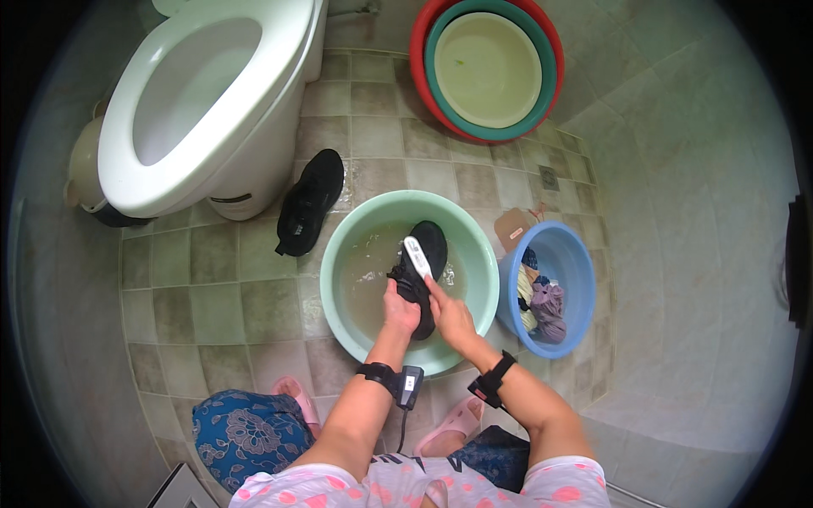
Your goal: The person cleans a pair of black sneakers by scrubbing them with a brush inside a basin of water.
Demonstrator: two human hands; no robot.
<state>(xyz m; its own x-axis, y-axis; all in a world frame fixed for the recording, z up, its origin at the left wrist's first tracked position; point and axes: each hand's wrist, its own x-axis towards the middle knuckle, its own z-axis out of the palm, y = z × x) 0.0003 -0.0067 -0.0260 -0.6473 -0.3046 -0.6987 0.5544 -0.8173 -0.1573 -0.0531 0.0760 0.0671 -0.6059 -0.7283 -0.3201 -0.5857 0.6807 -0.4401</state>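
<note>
Tiled floor (229, 296): grey-green squares, running from the toilet at upper left to the lower edge of the view; the widest bare stretch lies to the left of the wash basin.

Toilet (199, 93): white, seat down, upper left. A second black shoe (310, 201) lies on the tiles just beside its base, apart from the basin rim.

Stacked basins (487, 68): red, teal and pale ones nested, propped at the top centre, well apart from the work.

Green basin (364, 233): round, holding cloudy water, centre of view. Its near rim lies over the person's wrists; its right rim stands just beside the blue basin (572, 262), which holds crumpled cloths. Little room on that side.

Black shoe (421, 275): inside the green basin, right of centre, held above or partly in the water, toe pointing away from the person.

Left hand (400, 311): closed around the heel end of the black shoe, gripping it from below.

Right hand (451, 315): closed on the handle of a white brush (417, 256), which lies along the top of the shoe; the bristle side appears to rest on the upper, though the view is too small to confirm contact.

Pink slippers (457, 421): on the floor under the forearms, near the basin's front edge
</note>
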